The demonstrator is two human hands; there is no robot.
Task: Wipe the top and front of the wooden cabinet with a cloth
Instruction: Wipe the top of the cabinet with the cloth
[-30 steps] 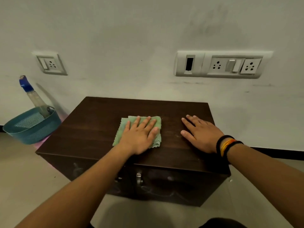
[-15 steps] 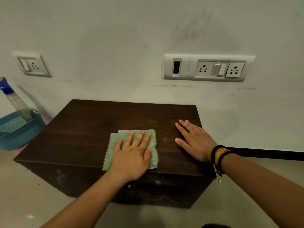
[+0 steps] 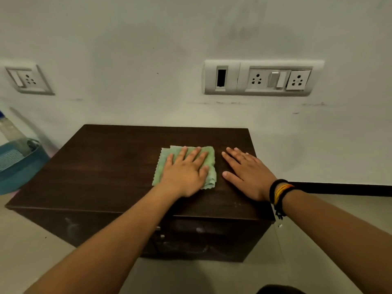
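Note:
A low dark wooden cabinet (image 3: pixel 101 166) stands against the white wall. A folded green cloth (image 3: pixel 164 166) lies flat on its top, right of the middle. My left hand (image 3: pixel 184 172) presses flat on the cloth with straight, spread fingers. Just to the right, my right hand (image 3: pixel 248 172) rests flat on the bare wood, fingers straight, with dark and orange bands on its wrist. The cabinet's front (image 3: pixel 212 236) shows pale smudges and small metal handles, partly hidden behind my left forearm.
A teal basket (image 3: pixel 19 166) holding a spray bottle (image 3: pixel 10 130) sits on the floor at the cabinet's left. Socket plates (image 3: pixel 261 78) are on the wall above. Pale tiled floor surrounds the cabinet, and a dark skirting strip runs along the wall at right.
My left hand has slid the cloth away from the front edge toward the wall and rightward, close to my right hand. The right hand stays flat in place.

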